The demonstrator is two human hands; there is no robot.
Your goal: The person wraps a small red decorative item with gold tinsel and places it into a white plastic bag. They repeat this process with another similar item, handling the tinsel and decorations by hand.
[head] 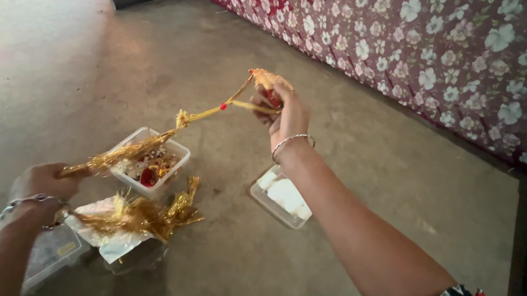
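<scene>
A golden tinsel strand point(167, 133) is stretched taut between the two hands above the concrete floor point(353, 164). Its lower, tasselled end is gripped in the closed left hand point(45, 180), and its upper end is pinched between the fingers of the raised right hand point(286, 114), where a small red bead point(223, 106) is threaded on it. A silver bangle is worn on each wrist. Beneath the strand, a white square tub point(151, 162) of beads and trinkets is set on the floor, with a heap of golden tassels point(142, 215) lying on plastic wrap just beside it. A clear lid point(281, 197) lies under the right forearm. A flowered cloth point(430, 48) hangs along the far edge.
</scene>
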